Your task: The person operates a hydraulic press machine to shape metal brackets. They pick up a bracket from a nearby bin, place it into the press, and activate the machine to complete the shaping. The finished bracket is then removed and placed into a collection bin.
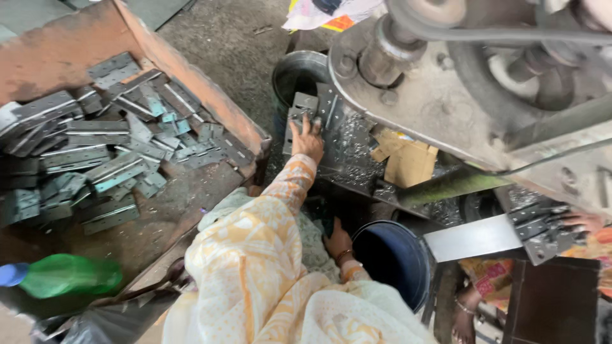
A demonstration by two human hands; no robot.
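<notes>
The left hand [308,139] reaches forward to the press bed [357,159], fingers spread and laid flat on a small stack of grey hinge plates [302,109]; it presses on them rather than closing round them. The stack sits at the bed's near-left corner, just beside a grey metal bucket [294,71].

The right hand [338,241] hangs low at the rim of a blue bucket [392,258], fingers curled downward; whether it holds anything cannot be told, since the palm is turned away and partly hidden by the sleeve.

A rusty tray [210,102] to the left carries a loose heap of hinges [95,153]. A green bottle [67,275] lies on its side at the lower left. Torn cardboard [408,162] rests on the bed under the machine [459,76]. At far right another person's hand [583,221] touches more plates [542,232] on a steel chute [472,237].
</notes>
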